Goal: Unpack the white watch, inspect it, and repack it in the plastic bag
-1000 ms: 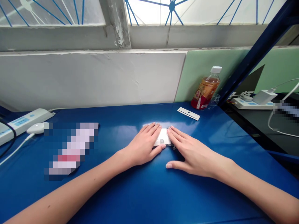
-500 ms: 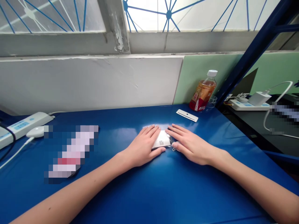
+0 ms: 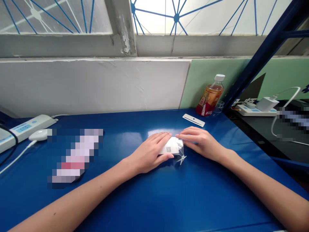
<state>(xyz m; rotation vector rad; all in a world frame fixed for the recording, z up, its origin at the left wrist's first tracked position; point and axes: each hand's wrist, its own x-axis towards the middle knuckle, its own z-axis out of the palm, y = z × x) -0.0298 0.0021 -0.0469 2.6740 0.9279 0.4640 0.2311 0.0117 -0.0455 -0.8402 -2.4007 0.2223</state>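
Note:
A small white packet in clear plastic [image 3: 172,149] with a printed code lies in the middle of the blue table [image 3: 154,193]. My left hand [image 3: 149,153] rests flat on its left part, fingers stretched out and thumb along its near edge. My right hand [image 3: 200,143] is at the packet's right end with the fingers curled, pinching the plastic edge. A clear plastic tail sticks out below the packet near my right thumb.
A flat white strip [image 3: 193,120] lies behind my hands. An orange drink bottle [image 3: 210,95] stands at the back right by a green panel. A white power strip [image 3: 23,129] and a white mouse-like device [image 3: 38,135] sit at the left edge. Another power strip with a charger [image 3: 258,108] lies on the right.
My right hand went from lying flat beside the packet to curling its fingers and pinching the packet's right end, which has lifted a little. My left hand stays flat on it.

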